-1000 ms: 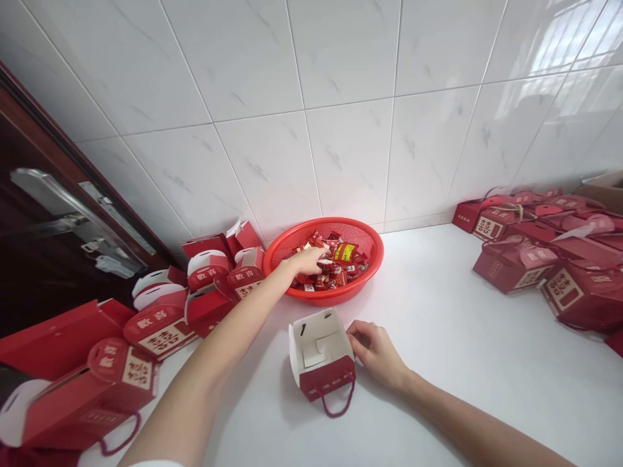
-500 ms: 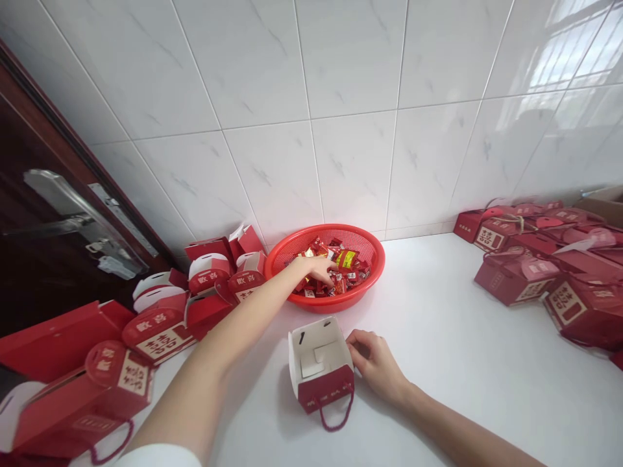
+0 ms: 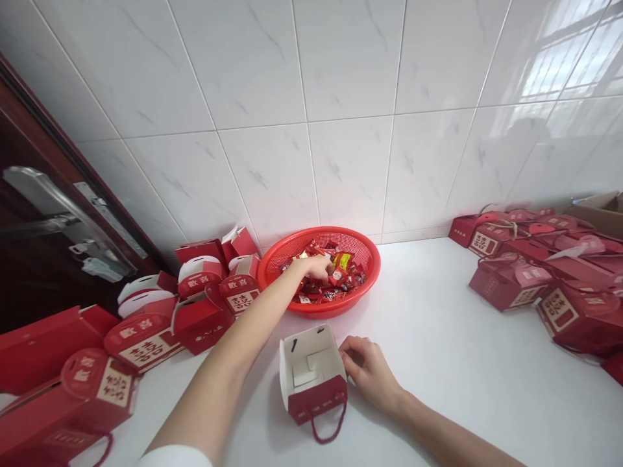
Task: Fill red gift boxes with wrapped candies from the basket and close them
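Observation:
Inside a red plastic basket [image 3: 363, 290], my left hand [image 3: 317, 266] has its fingers curled down among wrapped candies [image 3: 321, 295]. A red wrapped candy [image 3: 337, 277] is at its fingertips, partly covered by them. In front of the basket stands an open candy box [image 3: 318, 399], dark red outside and white inside, with a purple-red cord handle hanging at its near side. Only its folded bottom flaps show within. My right hand [image 3: 368, 371] rests on the table with bent fingers gripping the box's right wall; the exact finger contact is partly hidden.
Several red boxes with gold characters [image 3: 146, 340] line the left side, some with lids up. More closed red boxes [image 3: 511, 285] are grouped at the right, before a brown carton [image 3: 601, 211]. A tiled wall [image 3: 350, 175] backs the white table [image 3: 418, 305]; a dark door [image 3: 34, 259] is at left.
My left hand's fingers have drawn closer together among the candies, with a red candy now showing at the fingertips. My right hand stays at the box. The whole view has shifted slightly.

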